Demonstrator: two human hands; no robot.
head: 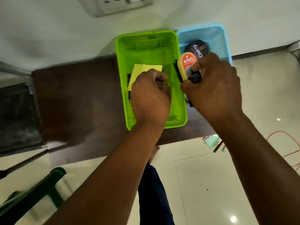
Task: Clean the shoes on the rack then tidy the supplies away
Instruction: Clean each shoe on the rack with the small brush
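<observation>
I see the wooden shoe brush with black bristles and a red Kiwi label [186, 67] tilted over the right edge of the bright green plastic basket [146, 44], its long axis running from my right hand [214, 88] up toward the wall, bristles facing left into the basket. My right hand grips the brush's near end, fingers curled round it together with a small dark object I cannot identify. My left hand [150, 98] sits inside the green basket, left of the brush, fingers curled on the yellow cloth [142, 69] lying over something dark on the basket floor. Just right of the green basket and touching it stands a light blue plastic basket [217, 38] holding a round dark polish tin [197, 47], just beyond the brush. Both baskets rest on a dark brown wooden counter [78, 98] against a white wall with a socket plate [120, 4]. Below the green basket lies a glossy cream tiled floor [203, 184], with a green plastic chair [32, 197] at lower left.
</observation>
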